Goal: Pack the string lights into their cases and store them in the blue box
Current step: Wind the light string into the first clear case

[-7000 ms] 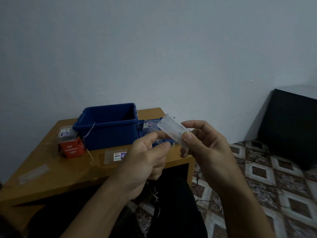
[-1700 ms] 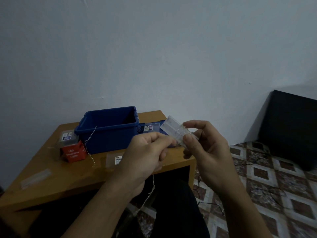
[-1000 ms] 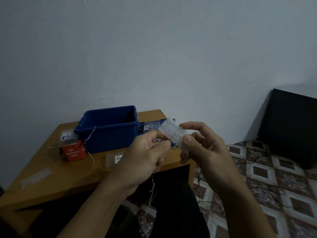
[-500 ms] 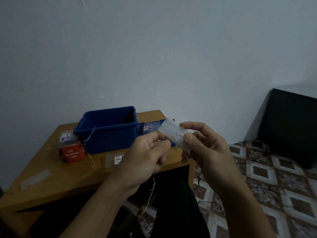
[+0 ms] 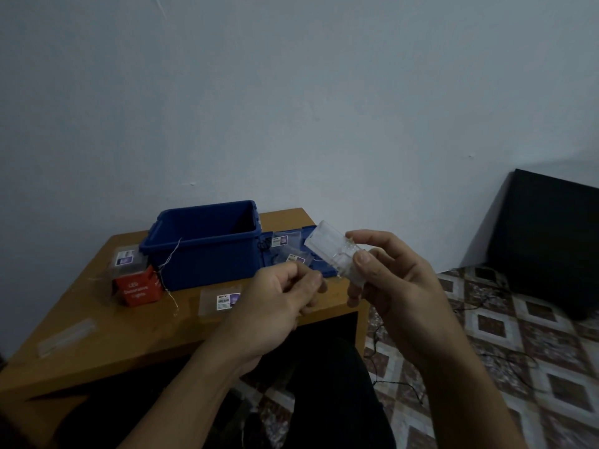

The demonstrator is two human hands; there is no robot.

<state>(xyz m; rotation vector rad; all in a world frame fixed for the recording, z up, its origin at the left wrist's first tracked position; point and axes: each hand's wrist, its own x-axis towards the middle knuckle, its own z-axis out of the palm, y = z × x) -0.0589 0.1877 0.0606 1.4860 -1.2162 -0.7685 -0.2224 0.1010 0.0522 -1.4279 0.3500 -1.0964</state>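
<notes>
Clear case (image 5: 330, 251) in grip of right hand (image 5: 395, 286) near table (image 5: 129, 338) corner, left hand (image 5: 278, 303) curled beside, hold unclear

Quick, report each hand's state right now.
Left hand: pinching the thin light wire, it seems.
Right hand: holding the clear case.
</notes>
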